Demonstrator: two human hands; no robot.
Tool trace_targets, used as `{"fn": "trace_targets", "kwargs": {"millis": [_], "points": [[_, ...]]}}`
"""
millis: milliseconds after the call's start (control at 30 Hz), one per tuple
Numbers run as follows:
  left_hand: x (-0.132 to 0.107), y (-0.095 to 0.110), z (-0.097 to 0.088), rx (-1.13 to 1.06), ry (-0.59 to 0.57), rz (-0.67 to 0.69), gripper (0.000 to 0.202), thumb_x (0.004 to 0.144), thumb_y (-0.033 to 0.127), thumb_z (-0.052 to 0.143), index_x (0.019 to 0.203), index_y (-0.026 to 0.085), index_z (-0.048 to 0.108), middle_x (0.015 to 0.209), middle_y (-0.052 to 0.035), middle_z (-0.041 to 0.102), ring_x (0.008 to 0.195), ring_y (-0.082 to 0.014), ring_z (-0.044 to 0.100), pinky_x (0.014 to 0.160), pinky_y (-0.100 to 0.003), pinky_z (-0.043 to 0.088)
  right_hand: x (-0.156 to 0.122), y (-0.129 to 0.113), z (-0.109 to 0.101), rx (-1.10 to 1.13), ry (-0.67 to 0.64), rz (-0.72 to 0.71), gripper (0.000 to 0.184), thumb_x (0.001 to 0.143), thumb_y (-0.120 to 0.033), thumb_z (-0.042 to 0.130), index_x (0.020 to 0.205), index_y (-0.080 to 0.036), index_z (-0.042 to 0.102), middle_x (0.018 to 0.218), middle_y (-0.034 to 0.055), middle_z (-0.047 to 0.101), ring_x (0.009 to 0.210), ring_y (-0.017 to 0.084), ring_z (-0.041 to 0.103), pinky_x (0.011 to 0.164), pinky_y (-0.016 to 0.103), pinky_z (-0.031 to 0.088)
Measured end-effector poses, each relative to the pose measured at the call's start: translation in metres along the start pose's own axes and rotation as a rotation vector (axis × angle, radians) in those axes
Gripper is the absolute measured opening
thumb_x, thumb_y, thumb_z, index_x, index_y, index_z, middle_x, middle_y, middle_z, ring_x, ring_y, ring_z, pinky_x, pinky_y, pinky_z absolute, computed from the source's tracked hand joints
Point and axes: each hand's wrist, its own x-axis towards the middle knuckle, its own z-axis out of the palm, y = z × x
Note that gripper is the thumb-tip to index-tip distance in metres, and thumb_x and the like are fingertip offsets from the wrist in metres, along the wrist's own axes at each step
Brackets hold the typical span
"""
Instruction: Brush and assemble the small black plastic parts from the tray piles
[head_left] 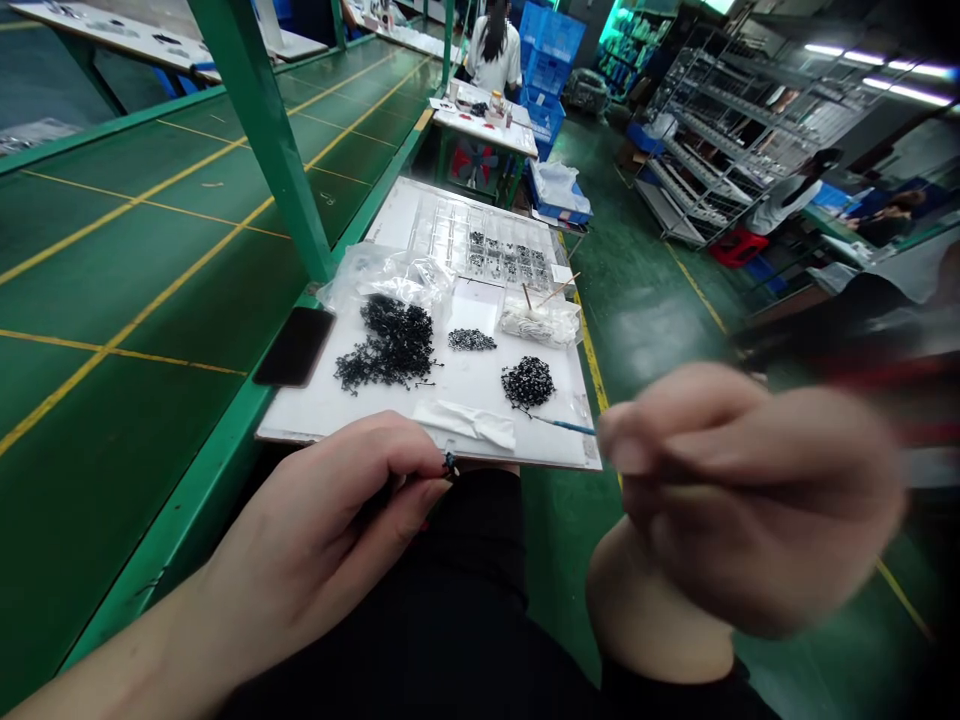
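My left hand (337,510) is closed in a pinch on a tiny black part (450,463), just below the front edge of a white board (465,385). My right hand (750,495) is raised and smeared by motion, fingers curled together around a thin blue-tipped tool (562,426) that points left over the board's corner. On the board lie a large heap of black parts (390,345), a smaller flat cluster (471,340) and a round pile (528,382). A folded white wipe (469,422) lies near the front edge.
A clear compartment tray (487,245) with black parts sits behind the board, beside a plastic bag (390,272) and cotton swabs (541,318). A black phone (295,346) lies on the green bench (150,250), near a green post (262,130). People sit further back; shelving (720,130) stands right.
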Motion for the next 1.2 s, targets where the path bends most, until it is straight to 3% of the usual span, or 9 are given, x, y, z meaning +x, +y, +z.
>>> {"fn": "trace_targets", "kwargs": {"millis": [67, 200, 567, 900, 1067, 1200], "points": [[-0.001, 0.001, 0.001, -0.03, -0.01, -0.006, 0.017, 0.105, 0.012, 0.054, 0.1, 0.027, 0.06, 0.092, 0.0054, 0.063, 0.083, -0.01, 0.063, 0.072, -0.018, 0.052, 0.0, 0.004, 0.014, -0.011, -0.043, -0.052, 0.015, 0.087, -0.005, 0.074, 0.096, -0.017, 0.075, 0.087, 0.0061, 0.072, 0.072, 0.015, 0.068, 0.053, 0.026, 0.054], [-0.001, 0.0, 0.0, -0.068, -0.065, 0.008, 0.018, 0.104, 0.012, 0.056, 0.103, 0.029, 0.061, 0.094, 0.0059, 0.064, 0.085, -0.0097, 0.064, 0.075, -0.017, 0.053, -0.003, 0.013, 0.027, -0.03, -0.261, -0.009, 0.017, 0.084, -0.005, 0.08, 0.099, -0.012, 0.076, 0.091, 0.0066, 0.073, 0.08, 0.013, 0.07, 0.069, 0.024, 0.061], [-0.003, 0.002, 0.0, -0.119, -0.043, 0.053, 0.02, 0.104, 0.01, 0.054, 0.103, 0.028, 0.061, 0.094, 0.0039, 0.063, 0.087, -0.0103, 0.063, 0.075, -0.017, 0.054, -0.007, 0.017, 0.033, 0.069, -0.327, 0.151, 0.024, 0.079, 0.0, 0.083, 0.1, -0.01, 0.076, 0.091, 0.0052, 0.071, 0.079, 0.014, 0.068, 0.065, 0.026, 0.054], [-0.005, 0.003, -0.002, -0.049, -0.048, 0.085, 0.023, 0.104, 0.007, 0.052, 0.105, 0.027, 0.062, 0.095, 0.0017, 0.064, 0.086, -0.0115, 0.064, 0.073, -0.02, 0.053, -0.002, 0.015, 0.034, 0.058, -0.378, 0.209, 0.006, 0.093, -0.016, 0.075, 0.1, -0.016, 0.076, 0.091, 0.0057, 0.073, 0.077, 0.015, 0.067, 0.062, 0.028, 0.054], [-0.002, 0.0, -0.005, 0.013, -0.041, 0.128, 0.025, 0.103, 0.006, 0.054, 0.113, 0.028, 0.062, 0.106, 0.0014, 0.066, 0.092, -0.0117, 0.065, 0.081, -0.02, 0.052, 0.003, 0.012, 0.031, -0.01, -0.413, 0.361, 0.01, 0.094, -0.019, 0.078, 0.103, -0.017, 0.076, 0.086, 0.0009, 0.07, 0.06, 0.008, 0.051, 0.05, 0.023, 0.041], [0.003, -0.002, -0.009, 0.075, -0.044, 0.198, 0.03, 0.103, 0.004, 0.055, 0.118, 0.029, 0.061, 0.109, 0.0018, 0.066, 0.092, -0.0113, 0.065, 0.081, -0.02, 0.05, 0.004, 0.011, 0.029, -0.04, -0.437, 0.262, 0.011, 0.098, -0.021, 0.074, 0.107, -0.015, 0.078, 0.092, 0.0044, 0.072, 0.075, 0.011, 0.064, 0.063, 0.024, 0.052]]}}
